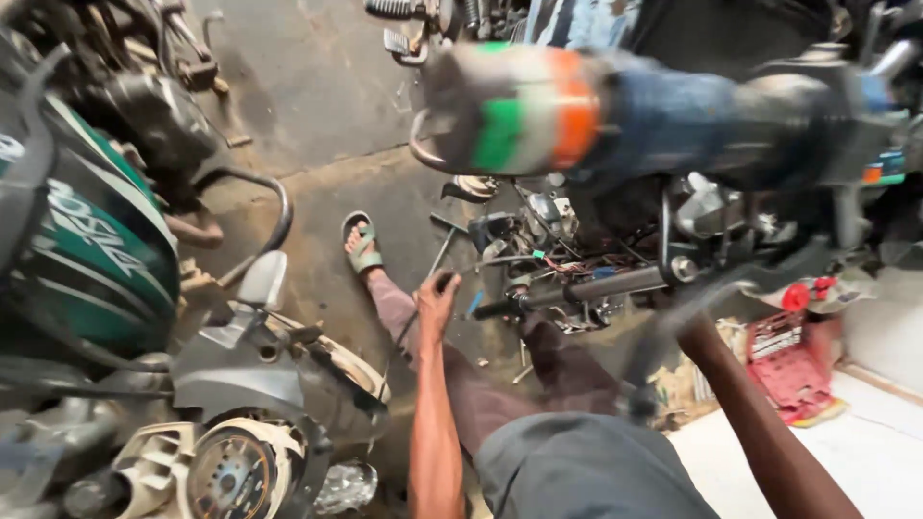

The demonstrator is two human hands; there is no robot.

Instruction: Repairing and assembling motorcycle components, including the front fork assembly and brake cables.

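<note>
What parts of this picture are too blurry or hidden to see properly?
- Right hand: head view, blurred and behind the handlebar; grip unclear.
- Left hand: dark tool in its fist, mostly hidden.
- Striped tank: motion-blurred.
- Green motorcycle: cut off by the left edge.

The person wears a grey-blue shirt point(586, 466) with short sleeves, so both forearms are bare down to the hands, and no watch, glove or band shows on either wrist. The legs are covered by dusty maroon-brown trousers point(500, 384), paler and pinker toward the shin. On the one foot in view sits a grey-green open sandal point(363, 252) with broad straps.
</note>
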